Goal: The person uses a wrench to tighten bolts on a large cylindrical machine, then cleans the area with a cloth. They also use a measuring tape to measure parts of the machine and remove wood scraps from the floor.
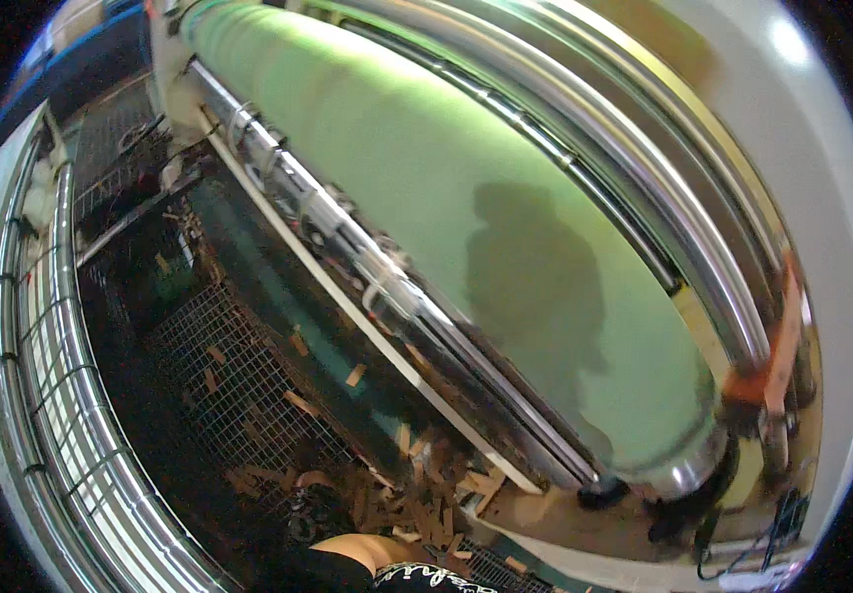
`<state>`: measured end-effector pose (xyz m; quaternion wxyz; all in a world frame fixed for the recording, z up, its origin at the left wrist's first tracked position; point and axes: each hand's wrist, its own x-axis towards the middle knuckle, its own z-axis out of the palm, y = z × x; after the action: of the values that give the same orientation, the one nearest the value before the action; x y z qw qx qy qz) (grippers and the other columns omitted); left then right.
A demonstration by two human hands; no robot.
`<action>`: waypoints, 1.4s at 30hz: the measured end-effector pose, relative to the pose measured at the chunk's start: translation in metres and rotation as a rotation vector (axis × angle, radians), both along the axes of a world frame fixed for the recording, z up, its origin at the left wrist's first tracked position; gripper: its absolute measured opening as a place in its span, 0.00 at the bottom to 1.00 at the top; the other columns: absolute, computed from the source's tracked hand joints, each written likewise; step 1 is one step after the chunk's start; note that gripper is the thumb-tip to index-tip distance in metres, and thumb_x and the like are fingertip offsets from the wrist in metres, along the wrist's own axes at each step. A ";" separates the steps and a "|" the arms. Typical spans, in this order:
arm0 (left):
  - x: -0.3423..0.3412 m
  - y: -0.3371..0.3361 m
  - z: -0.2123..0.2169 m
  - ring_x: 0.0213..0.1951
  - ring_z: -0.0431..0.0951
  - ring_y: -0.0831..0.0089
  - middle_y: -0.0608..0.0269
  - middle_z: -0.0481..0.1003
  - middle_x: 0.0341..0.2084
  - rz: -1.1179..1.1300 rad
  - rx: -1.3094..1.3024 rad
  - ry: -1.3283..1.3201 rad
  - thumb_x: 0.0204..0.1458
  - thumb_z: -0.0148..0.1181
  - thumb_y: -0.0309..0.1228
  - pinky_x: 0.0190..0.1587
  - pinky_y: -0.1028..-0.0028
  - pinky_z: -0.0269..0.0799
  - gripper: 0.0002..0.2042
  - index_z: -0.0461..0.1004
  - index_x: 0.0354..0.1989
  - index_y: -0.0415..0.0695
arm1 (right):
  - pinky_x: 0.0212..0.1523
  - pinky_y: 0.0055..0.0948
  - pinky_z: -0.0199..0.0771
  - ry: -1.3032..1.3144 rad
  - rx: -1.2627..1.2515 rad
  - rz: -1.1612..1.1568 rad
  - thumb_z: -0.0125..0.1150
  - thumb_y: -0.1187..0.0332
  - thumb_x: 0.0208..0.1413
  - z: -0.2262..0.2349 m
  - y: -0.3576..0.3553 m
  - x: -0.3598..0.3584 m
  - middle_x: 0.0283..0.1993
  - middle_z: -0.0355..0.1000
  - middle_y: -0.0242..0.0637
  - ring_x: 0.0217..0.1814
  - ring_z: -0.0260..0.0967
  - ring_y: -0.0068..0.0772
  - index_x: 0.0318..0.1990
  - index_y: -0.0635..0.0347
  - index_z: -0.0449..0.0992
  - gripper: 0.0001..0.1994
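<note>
Neither of my hands shows in the head view. Only a bare patch of my arm (359,549) appears at the lower edge, between black clothing; which arm it is I cannot tell. Nearest to it lies a heap of brown cardboard scraps (426,499) on the floor. Running diagonally beyond is a large roller with a pale green cover (377,128), and a shadow of a head and shoulders falls on it. A shiny metal bar (337,212) with small fittings along it follows the roller's near side.
Polished metal rollers (624,119) line the far side. An orange-red bracket (772,356) stands at the right end, above a cable (732,568). On the left are a chrome rail (76,346) and dark floor grating (239,336) strewn with scraps. A pale beam (367,326) edges the machine.
</note>
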<state>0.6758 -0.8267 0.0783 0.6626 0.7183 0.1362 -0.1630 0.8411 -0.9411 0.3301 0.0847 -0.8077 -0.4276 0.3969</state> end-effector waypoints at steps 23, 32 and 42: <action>-0.450 0.337 0.167 0.34 0.69 0.72 0.67 0.70 0.28 2.062 -1.347 -0.438 0.47 0.55 0.38 0.37 0.70 0.66 0.12 0.68 0.38 0.48 | 0.31 0.22 0.64 0.593 -0.082 0.426 0.64 0.63 0.40 -0.032 0.488 -0.462 0.31 0.65 0.32 0.31 0.62 0.25 0.40 0.61 0.69 0.20; -0.558 0.394 0.109 0.42 0.67 0.68 0.55 0.67 0.41 2.221 -1.215 -0.549 0.43 0.61 0.37 0.43 0.69 0.66 0.29 0.55 0.53 0.47 | 0.10 0.15 0.42 0.853 -1.063 -0.100 0.51 0.62 0.53 -0.173 0.586 -0.556 0.16 0.55 0.24 0.12 0.45 0.14 0.30 0.59 0.67 0.09; -0.615 0.445 0.042 0.40 0.68 0.64 0.56 0.66 0.39 2.335 -1.357 -0.577 0.35 0.52 0.29 0.43 0.67 0.67 0.28 0.57 0.51 0.44 | 0.20 0.21 0.57 0.549 -0.345 0.097 0.45 0.55 0.55 -0.284 0.699 -0.595 0.17 0.62 0.28 0.18 0.58 0.19 0.29 0.60 0.71 0.17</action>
<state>0.0607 -0.3817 0.1201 0.6349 -0.2638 0.4076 0.6010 0.2460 -0.2416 0.0460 0.0397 -0.6516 -0.3535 0.6700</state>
